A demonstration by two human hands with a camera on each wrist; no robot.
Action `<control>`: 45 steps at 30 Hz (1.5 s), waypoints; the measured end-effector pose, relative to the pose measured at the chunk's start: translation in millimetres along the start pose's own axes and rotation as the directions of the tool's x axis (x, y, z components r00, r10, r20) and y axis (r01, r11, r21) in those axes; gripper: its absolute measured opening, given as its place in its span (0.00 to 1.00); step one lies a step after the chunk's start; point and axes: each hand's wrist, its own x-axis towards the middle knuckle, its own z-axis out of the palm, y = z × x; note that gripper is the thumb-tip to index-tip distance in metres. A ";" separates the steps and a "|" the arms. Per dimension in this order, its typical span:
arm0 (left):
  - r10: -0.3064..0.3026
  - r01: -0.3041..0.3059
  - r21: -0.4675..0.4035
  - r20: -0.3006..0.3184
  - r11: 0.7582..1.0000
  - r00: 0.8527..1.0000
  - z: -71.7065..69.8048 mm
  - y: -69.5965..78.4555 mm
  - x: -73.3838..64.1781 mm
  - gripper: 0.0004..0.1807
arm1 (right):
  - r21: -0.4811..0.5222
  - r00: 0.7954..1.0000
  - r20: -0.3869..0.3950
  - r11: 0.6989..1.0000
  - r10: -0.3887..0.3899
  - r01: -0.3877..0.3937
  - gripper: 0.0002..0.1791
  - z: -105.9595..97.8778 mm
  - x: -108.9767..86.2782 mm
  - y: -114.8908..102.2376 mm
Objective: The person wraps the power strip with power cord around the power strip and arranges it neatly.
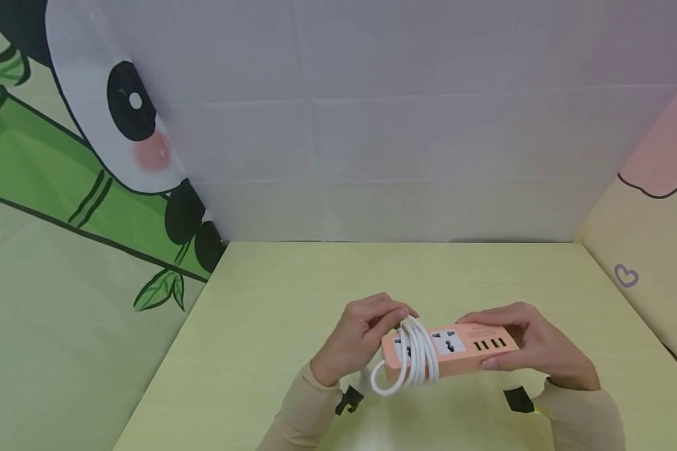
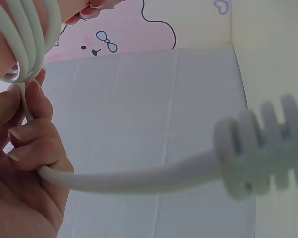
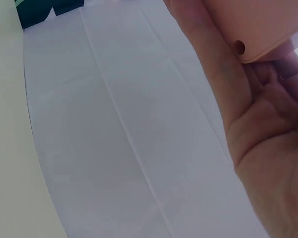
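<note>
An orange power strip [image 1: 467, 363], with white socket plates and several narrow slots on its top, is held above the table. My right hand [image 1: 550, 347] grips its right end, thumb at the near side and fingers at the far side. White cable [image 1: 420, 351] is wound in several turns about the strip's left part, and one loop hangs at the near left. At that end my left hand [image 1: 358, 335] holds the cable. In the left wrist view its fingers curl round a length of cable that leads to a blurred, ribbed white end piece [image 2: 263, 151].
The pale yellow table [image 1: 248, 376] reaches back to a grey-white wall panel [image 1: 400, 138]. Printed side panels stand left and right, with a panda and bamboo [image 1: 90, 169] on the left one. Dark patches sit near both sleeves [image 1: 310, 407].
</note>
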 end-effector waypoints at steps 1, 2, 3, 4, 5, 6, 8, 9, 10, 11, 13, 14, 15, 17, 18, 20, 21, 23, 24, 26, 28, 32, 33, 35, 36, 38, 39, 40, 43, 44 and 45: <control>-0.001 0.001 0.001 0.003 1.000 1.000 0.8 -0.4 0.6 0.12 | 0.004 1.000 -0.006 1.000 -0.003 0.003 0.38 -0.6 0.0 0.3; -0.003 0.003 0.001 0.004 1.000 1.000 1.7 -0.7 1.2 0.12 | 0.010 1.000 -0.013 1.000 -0.007 0.007 0.38 -1.2 -0.1 0.7; -0.005 0.005 -0.001 0.004 1.000 1.000 2.7 -1.1 1.7 0.12 | 0.031 1.000 -0.013 0.999 -0.019 0.020 0.39 -2.0 0.0 1.6; -0.007 0.007 -0.010 0.005 1.000 1.000 3.7 -1.4 2.2 0.12 | 0.046 1.000 -0.020 0.999 -0.024 0.025 0.39 -2.7 -0.5 2.0; -0.011 0.011 -0.021 0.005 1.000 1.000 4.6 -1.5 2.8 0.12 | 0.060 0.999 -0.028 0.998 -0.027 0.029 0.39 -3.4 -1.2 2.6; -0.013 0.013 -0.030 0.005 0.999 1.000 5.5 -1.9 3.4 0.12 | 0.072 0.999 -0.034 0.997 -0.034 0.037 0.40 -4.3 -1.9 3.3; -0.019 0.019 -0.048 0.007 0.999 1.000 7.0 -2.3 4.3 0.12 | 0.103 0.998 -0.054 0.994 -0.033 0.038 0.41 -5.8 -3.1 3.7; -0.024 0.024 -0.055 0.009 0.998 1.000 7.9 -2.7 4.8 0.12 | 0.117 0.998 -0.061 0.992 -0.035 0.042 0.40 -6.5 -3.5 3.9; -0.028 0.028 -0.065 0.012 0.997 1.000 8.7 -3.1 5.3 0.13 | 0.114 0.997 -0.073 0.993 -0.034 0.042 0.40 -7.2 -3.9 3.8; -0.029 0.030 -0.077 0.019 0.997 0.999 9.7 -3.7 5.8 0.13 | 0.113 0.996 -0.081 0.992 -0.039 0.048 0.39 -7.9 -4.1 4.0; -0.019 0.022 -0.087 0.033 0.996 0.999 11.8 -5.5 6.3 0.14 | 0.111 0.994 -0.092 0.992 -0.055 0.065 0.38 -9.3 -3.3 4.3; -0.012 0.015 -0.089 0.041 0.996 0.999 13.0 -6.5 6.5 0.14 | 0.110 0.993 -0.098 0.991 -0.061 0.071 0.38 -9.9 -3.0 4.6; 0.000 0.004 -0.085 0.051 0.996 0.999 14.2 -7.7 6.5 0.15 | 0.100 0.992 -0.110 0.993 -0.058 0.069 0.38 -10.2 -2.9 4.3; 0.014 -0.008 -0.086 0.072 0.996 0.997 16.4 -9.4 6.5 0.18 | 0.086 0.989 -0.140 0.995 -0.038 0.050 0.38 -10.7 -3.2 3.3; 0.022 -0.016 -0.076 0.080 0.997 0.997 17.5 -10.3 6.3 0.20 | 0.081 0.988 -0.153 0.996 -0.028 0.041 0.38 -10.8 -3.2 2.9; 0.035 -0.030 -0.060 0.087 0.998 0.996 19.4 -11.9 6.2 0.25 | 0.073 0.984 -0.177 0.997 -0.008 0.021 0.40 -11.2 -3.7 2.3; 0.042 -0.038 -0.046 0.088 0.998 0.995 20.2 -12.7 6.2 0.25 | 0.070 0.983 -0.184 0.997 -0.002 0.015 0.40 -11.5 -3.8 2.1; 0.050 -0.049 -0.019 0.081 0.999 0.995 21.4 -13.4 6.3 0.25 | 0.078 0.982 -0.187 0.997 -0.004 0.019 0.40 -12.7 -3.8 2.6; 0.057 -0.058 0.003 0.076 0.998 0.995 21.9 -14.0 6.2 0.23 | 0.081 0.983 -0.183 0.996 -0.014 0.029 0.40 -13.5 -3.6 3.2; 0.059 -0.063 0.049 0.070 0.997 0.996 22.5 -14.2 6.1 0.20 | 0.080 0.983 -0.180 0.996 -0.028 0.043 0.39 -15.0 -3.3 4.1; 0.053 -0.059 0.081 0.071 0.995 0.996 22.7 -14.1 5.7 0.18 | 0.091 0.982 -0.188 0.995 -0.016 0.034 0.39 -15.9 -3.7 3.6; 0.035 -0.046 0.139 0.084 0.989 0.996 23.0 -13.4 5.8 0.17 | 0.090 0.976 -0.216 0.996 0.025 -0.005 0.37 -16.8 -4.9 1.7; 0.018 -0.030 0.140 0.089 0.990 0.996 23.2 -13.1 6.1 0.17 | 0.098 0.973 -0.225 0.995 0.042 -0.021 0.37 -16.9 -5.5 1.0; -0.031 0.018 0.120 0.108 0.993 0.994 23.9 -12.8 6.5 0.17 | 0.093 0.968 -0.241 0.995 0.064 -0.042 0.36 -17.3 -5.9 0.0; -0.067 0.055 0.101 0.120 0.993 0.990 24.3 -12.4 6.7 0.17 | 0.092 0.966 -0.248 0.994 0.073 -0.051 0.36 -17.4 -6.0 -0.6; -0.145 0.140 0.050 0.146 0.989 0.979 25.1 -11.1 7.3 0.16 | 0.094 0.961 -0.260 0.993 0.096 -0.074 0.35 -17.9 -5.9 -1.4; -0.184 0.182 0.024 0.159 0.983 0.970 25.7 -10.7 7.4 0.16 | 0.096 0.958 -0.265 0.992 0.106 -0.084 0.34 -18.0 -5.7 -1.9; -0.208 0.208 0.016 0.169 0.978 0.963 26.2 -10.2 7.6 0.15 | 0.091 0.956 -0.270 0.992 0.114 -0.092 0.33 -18.2 -5.3 -2.5; -0.230 0.221 0.065 0.178 0.973 0.957 27.7 -8.7 8.0 0.13 | 0.077 0.952 -0.278 0.991 0.129 -0.112 0.33 -18.9 -4.6 -3.2; -0.227 0.213 0.094 0.179 0.973 0.957 28.3 -8.8 8.0 0.13 | 0.072 0.950 -0.283 0.991 0.132 -0.116 0.32 -19.1 -4.3 -3.7; -0.225 0.204 0.124 0.179 0.971 0.958 29.0 -8.8 8.1 0.12 | 0.069 0.946 -0.290 0.989 0.142 -0.128 0.32 -19.3 -4.5 -4.3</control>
